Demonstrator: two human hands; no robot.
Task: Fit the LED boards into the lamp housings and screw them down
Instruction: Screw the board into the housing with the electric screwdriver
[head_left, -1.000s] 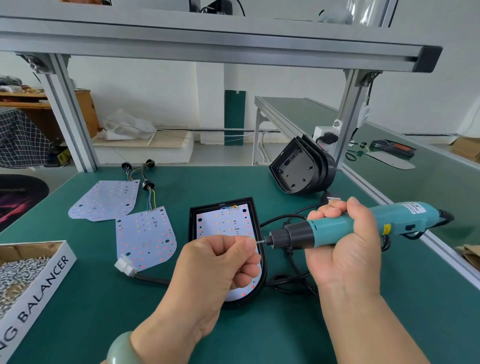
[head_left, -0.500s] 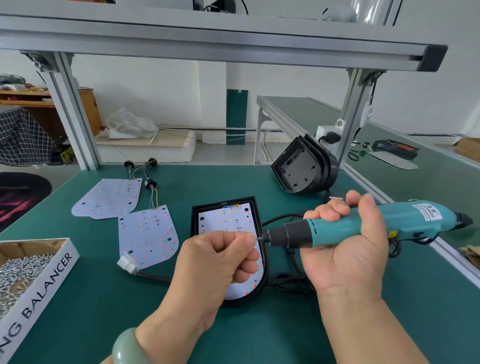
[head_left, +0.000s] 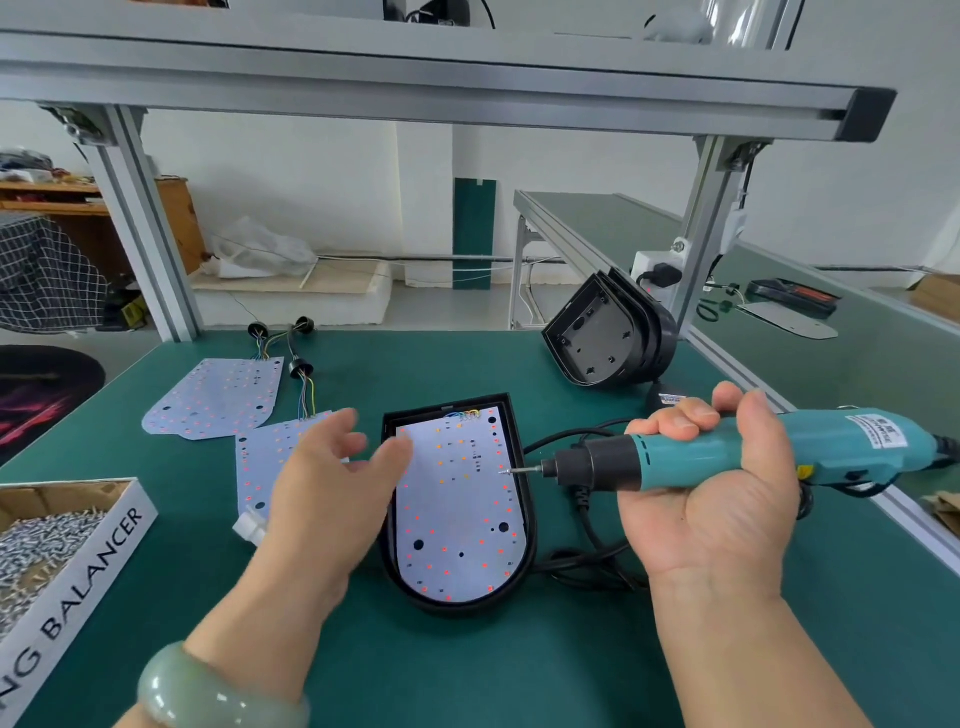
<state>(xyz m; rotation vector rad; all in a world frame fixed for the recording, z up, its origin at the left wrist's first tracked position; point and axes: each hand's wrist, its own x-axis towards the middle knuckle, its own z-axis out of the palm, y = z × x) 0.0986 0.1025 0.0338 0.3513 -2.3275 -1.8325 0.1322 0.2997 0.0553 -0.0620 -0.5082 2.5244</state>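
One LED board (head_left: 457, 525) is seated in a black lamp housing (head_left: 525, 519), flat on the green worktop (head_left: 467, 670) between the two grips. Two loose boards (head_left: 218, 395) lie beyond the left grip, the nearer one partly hidden under it. A stack of empty housings (head_left: 608, 338) leans beyond the right grip. A box of screws (head_left: 47, 535) sits well out to the left of the left grip.

Right grip (head_left: 711, 509): palm up, fingers and thumb wrapped round a teal electric screwdriver (head_left: 841, 441).
Left grip (head_left: 332, 499): released, fingers spread and loose, holding nothing. It hovers over the housing's left rim and is blurred.

Step in hand, as I read it: screwing down this first board.
- The bit tip carries what looks like a small screw (head_left: 506, 472), though it is too small to be sure.
- I can make out no driven screw heads on the board, so fastening looks barely begun.
- The next move calls for tipping the driver from lying to upright, bit down, and setting it square on a mounting hole.
- The left grip would do well to press the housing steady, since a tilted bit could drop the screw or skate across the board.

Axes:
- The housing and board run lengthwise away from the person, rounded end towards the wrists and square, wired end on the far side.
- The screwdriver lies crosswise and near level, its bit pointing towards the left grip and its tip over the housing's right rim.
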